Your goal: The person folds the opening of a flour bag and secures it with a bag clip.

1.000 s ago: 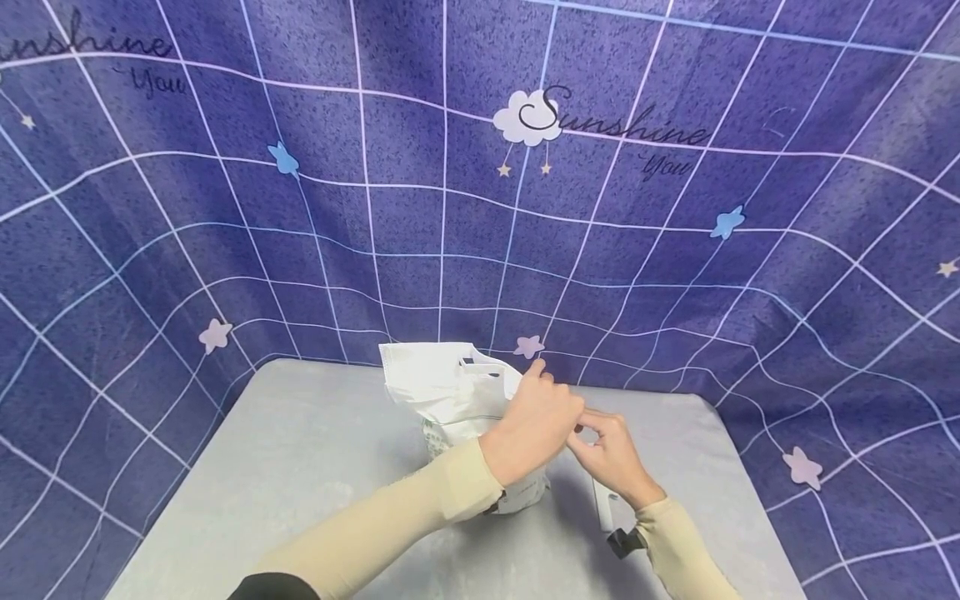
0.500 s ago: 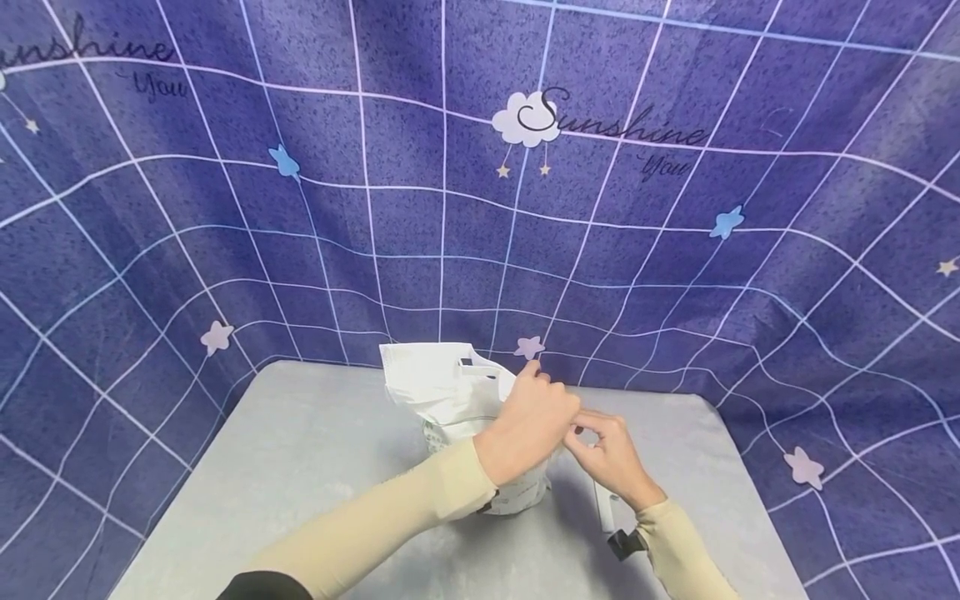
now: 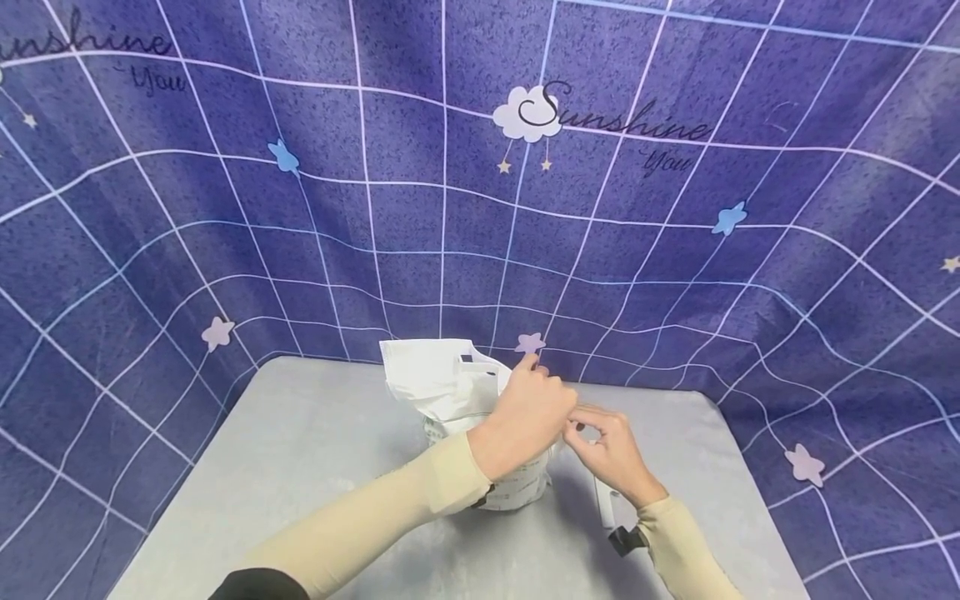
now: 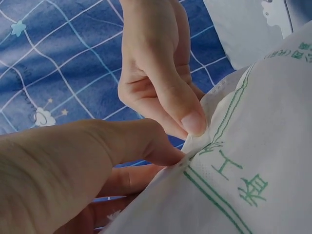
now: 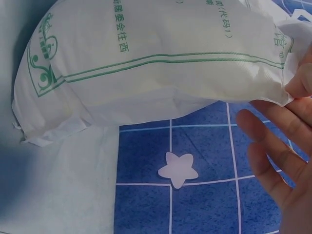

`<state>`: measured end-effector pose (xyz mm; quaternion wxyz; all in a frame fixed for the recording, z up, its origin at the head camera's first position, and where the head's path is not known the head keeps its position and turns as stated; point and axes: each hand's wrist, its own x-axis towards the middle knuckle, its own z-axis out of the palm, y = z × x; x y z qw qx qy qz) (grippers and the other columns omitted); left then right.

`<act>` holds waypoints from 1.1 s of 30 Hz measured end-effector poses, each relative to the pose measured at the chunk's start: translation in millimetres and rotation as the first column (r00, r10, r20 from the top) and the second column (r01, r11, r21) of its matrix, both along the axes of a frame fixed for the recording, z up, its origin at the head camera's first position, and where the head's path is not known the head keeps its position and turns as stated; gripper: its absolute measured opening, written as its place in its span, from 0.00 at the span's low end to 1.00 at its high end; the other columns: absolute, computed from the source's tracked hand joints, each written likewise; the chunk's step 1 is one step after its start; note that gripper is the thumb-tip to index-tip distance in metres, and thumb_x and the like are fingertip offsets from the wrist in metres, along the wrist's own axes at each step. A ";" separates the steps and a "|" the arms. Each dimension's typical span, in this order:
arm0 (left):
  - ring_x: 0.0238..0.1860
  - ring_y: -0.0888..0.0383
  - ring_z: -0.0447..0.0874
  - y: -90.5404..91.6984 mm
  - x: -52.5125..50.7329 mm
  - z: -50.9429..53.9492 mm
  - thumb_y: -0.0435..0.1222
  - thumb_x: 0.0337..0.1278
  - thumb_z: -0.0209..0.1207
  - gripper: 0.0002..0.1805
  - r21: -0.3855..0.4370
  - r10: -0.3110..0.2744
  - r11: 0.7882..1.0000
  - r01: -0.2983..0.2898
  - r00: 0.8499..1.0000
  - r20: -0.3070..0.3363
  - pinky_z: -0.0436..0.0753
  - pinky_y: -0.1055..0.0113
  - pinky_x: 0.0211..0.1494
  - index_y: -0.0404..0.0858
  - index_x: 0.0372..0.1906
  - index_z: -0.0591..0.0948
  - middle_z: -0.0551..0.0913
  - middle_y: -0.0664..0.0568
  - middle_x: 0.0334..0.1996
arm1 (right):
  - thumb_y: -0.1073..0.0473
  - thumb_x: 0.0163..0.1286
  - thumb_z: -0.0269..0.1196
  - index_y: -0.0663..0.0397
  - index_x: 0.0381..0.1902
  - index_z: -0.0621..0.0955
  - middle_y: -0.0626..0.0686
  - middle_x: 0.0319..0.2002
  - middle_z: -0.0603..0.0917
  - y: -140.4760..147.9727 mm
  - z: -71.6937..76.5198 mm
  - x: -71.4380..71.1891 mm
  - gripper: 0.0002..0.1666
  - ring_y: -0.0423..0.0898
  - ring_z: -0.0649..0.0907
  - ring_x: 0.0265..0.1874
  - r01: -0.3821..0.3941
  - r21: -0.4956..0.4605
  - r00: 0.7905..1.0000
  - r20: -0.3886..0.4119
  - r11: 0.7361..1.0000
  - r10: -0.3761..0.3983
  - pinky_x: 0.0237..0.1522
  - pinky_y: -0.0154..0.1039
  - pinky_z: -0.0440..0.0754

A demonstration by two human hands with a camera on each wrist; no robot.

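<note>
A white plastic bag with handle loops and green printing stands bulging on the table in the head view. My left hand reaches across its front and pinches the bag's rim; in the left wrist view that hand has its thumb on the creased edge. Right beside it, my right hand pinches the same rim between thumb and forefinger. The right wrist view shows the bag's printed side, with the other fingers of my right hand spread below the pinched corner. What the bag holds is hidden.
The bag rests on a grey table. Behind it and at both sides hangs a blue-purple grid curtain with stars and clouds. A white and black wrist-worn device sits beside my right wrist.
My left hand has shifted slightly left along the rim, baring a little more of the bag's lower front. The right hand keeps its pinch almost in place.
</note>
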<state>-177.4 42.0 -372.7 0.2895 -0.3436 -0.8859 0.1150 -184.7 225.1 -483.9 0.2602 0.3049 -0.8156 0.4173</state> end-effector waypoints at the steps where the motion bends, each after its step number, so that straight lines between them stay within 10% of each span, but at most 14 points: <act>1: 0.28 0.62 0.84 -0.5 0.2 0.8 0.50 0.60 0.72 0.08 0.004 0.000 1.000 0.000 1.000 0.000 0.81 0.63 0.54 0.59 0.26 0.90 0.86 0.63 0.22 | 0.75 0.62 0.65 0.46 0.33 0.90 0.42 0.31 0.89 0.2 -0.2 0.2 0.17 0.39 0.84 0.31 0.001 -0.002 1.000 -0.002 1.000 -0.001 0.36 0.41 0.86; 17: 0.30 0.60 0.86 -15.1 2.3 11.9 0.50 0.51 0.76 0.05 0.027 -0.024 0.999 0.024 1.000 -0.006 0.79 0.62 0.59 0.57 0.28 0.91 0.87 0.61 0.23 | 0.69 0.68 0.71 0.54 0.42 0.93 0.48 0.38 0.93 -0.6 -0.9 2.5 0.10 0.42 0.90 0.37 0.032 -0.013 0.999 0.041 0.999 -0.032 0.40 0.44 0.90; 24: 0.22 0.63 0.79 -19.0 2.5 19.6 0.46 0.50 0.75 0.06 0.020 -0.002 1.000 0.001 0.999 0.053 0.76 0.70 0.24 0.55 0.25 0.89 0.84 0.62 0.20 | 0.71 0.66 0.70 0.54 0.42 0.93 0.48 0.37 0.93 -0.6 -1.9 2.1 0.11 0.39 0.87 0.33 0.024 -0.009 0.999 0.024 1.000 -0.024 0.36 0.41 0.88; 33: 0.17 0.64 0.71 -30.5 -1.6 26.6 0.42 0.47 0.74 0.09 0.052 -0.039 0.998 0.037 0.998 0.042 0.74 0.70 0.19 0.54 0.20 0.85 0.77 0.62 0.14 | 0.70 0.66 0.70 0.54 0.42 0.93 0.49 0.38 0.93 0.5 -0.5 3.0 0.11 0.39 0.87 0.34 0.032 0.001 0.999 0.036 1.000 -0.032 0.35 0.48 0.89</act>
